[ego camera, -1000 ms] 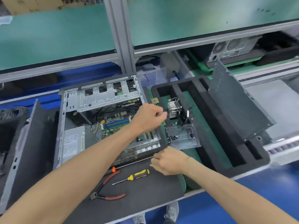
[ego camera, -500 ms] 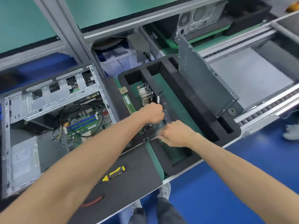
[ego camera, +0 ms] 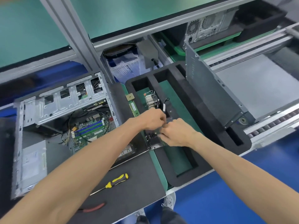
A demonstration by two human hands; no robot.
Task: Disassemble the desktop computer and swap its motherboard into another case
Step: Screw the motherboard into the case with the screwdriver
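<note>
Foam tray (ego camera: 191,180), left hand (ego camera: 152,118) – right hand (ego camera: 175,135) curled together

Open computer case (ego camera: 61,120) lies left of foam tray (ego camera: 215,120). Screwdriver (ego camera: 113,183) lies before case; heatsink (ego camera: 149,101) sits in tray.

Workbench (ego camera: 145,178), open case (ego camera: 64,101), screwdriver (ego camera: 113,183)
</note>
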